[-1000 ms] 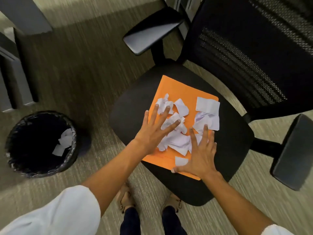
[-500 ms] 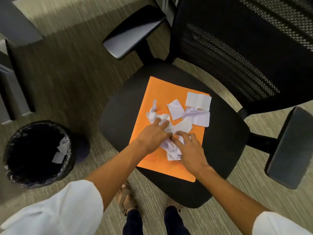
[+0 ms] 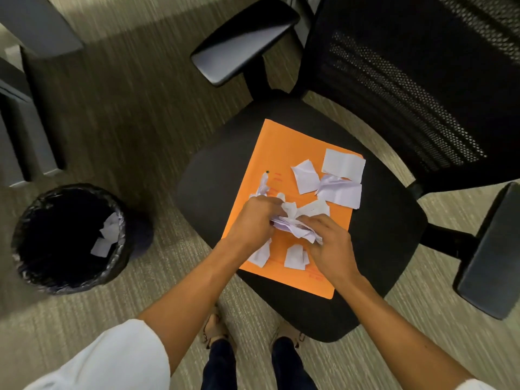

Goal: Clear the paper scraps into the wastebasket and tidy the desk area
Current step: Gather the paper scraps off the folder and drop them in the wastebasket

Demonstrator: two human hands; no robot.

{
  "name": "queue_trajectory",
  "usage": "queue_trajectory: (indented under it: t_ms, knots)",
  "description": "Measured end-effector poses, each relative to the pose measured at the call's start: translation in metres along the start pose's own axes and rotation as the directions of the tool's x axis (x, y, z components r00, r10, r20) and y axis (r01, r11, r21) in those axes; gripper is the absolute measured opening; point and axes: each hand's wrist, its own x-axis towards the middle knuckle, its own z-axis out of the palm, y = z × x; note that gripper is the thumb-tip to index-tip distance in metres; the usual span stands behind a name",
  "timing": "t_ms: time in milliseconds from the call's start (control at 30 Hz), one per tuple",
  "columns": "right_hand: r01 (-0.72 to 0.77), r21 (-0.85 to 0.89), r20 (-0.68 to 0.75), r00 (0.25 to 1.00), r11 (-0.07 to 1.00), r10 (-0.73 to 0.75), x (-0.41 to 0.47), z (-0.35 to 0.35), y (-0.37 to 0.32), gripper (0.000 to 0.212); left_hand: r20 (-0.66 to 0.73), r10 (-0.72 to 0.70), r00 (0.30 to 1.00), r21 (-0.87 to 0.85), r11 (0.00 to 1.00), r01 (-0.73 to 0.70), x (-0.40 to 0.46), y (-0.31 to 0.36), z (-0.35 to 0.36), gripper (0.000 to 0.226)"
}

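Observation:
An orange folder [image 3: 284,144] lies on the black seat of an office chair [image 3: 213,175]. White paper scraps are scattered on it. My left hand [image 3: 256,220] and my right hand [image 3: 329,243] are closed together on a crumpled bunch of scraps [image 3: 292,223] at the folder's middle. Loose scraps [image 3: 342,178] lie flat at the folder's far right, and two small scraps [image 3: 294,256] sit under my hands near the front edge. A round wastebasket [image 3: 70,237] with a black liner stands on the carpet to the left, with a few scraps [image 3: 108,235] inside.
The chair's mesh backrest [image 3: 422,88] rises at the right, with armrests at the back left [image 3: 242,40] and the right [image 3: 489,249]. Grey desk legs [image 3: 25,114] stand at the far left. My feet [image 3: 253,333] are on the carpet just in front of the seat.
My hands went from flat with spread fingers on the scraps to closed together around a gathered bunch. Some scraps were left behind on the folder.

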Motion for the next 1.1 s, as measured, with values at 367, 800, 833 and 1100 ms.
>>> queue_trajectory:
  t_ms: [367,800,833,1100]
  knots:
    - [-0.409,0.796,0.117,0.828,0.447,0.549,0.014,-0.035,-0.103,0.022,-0.25,-0.564,0.787,-0.784,0.595,0.177,-0.069,-0.045,-0.065,0.022]
    - [-0.562,0.726,0.679,0.679,-0.398,0.279,0.044,0.062,-0.25,0.013,0.172,-0.889,0.424,-0.778,-0.386,-0.495,-0.2,-0.13,-0.13,0.035]
    - [-0.581,0.714,0.692,0.669,-0.39,0.27,0.044,0.072,-0.26,0.012,0.178,-0.893,0.413,-0.761,-0.391,-0.517,-0.21,-0.138,-0.133,0.037]
    - [-0.699,0.651,0.759,0.615,-0.295,0.215,0.045,0.132,-0.326,0.012,-0.136,-0.988,0.07,-0.984,0.126,-0.128,-0.271,-0.207,-0.158,0.017]
